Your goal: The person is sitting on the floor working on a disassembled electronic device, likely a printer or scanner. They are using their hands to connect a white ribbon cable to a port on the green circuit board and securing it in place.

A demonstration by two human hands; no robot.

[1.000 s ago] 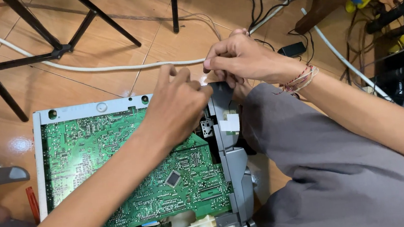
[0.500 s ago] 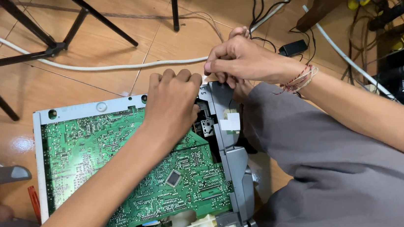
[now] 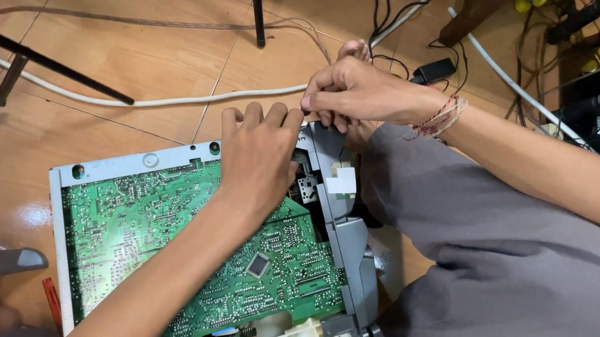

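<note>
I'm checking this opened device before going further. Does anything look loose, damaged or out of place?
Nothing looks damaged. The green circuit board lies exposed in its grey chassis. The left hand presses on the board; the right hand pinches something small at the chassis's top corner.

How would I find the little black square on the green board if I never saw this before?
Start at the big green circuit board lying in its grey metal frame on the wooden floor. Follow the person's left forearm down from the left hand toward the board's lower right part. There sits the black square chip, turned cornerwise and darker and larger than the tiny parts around it.
</note>
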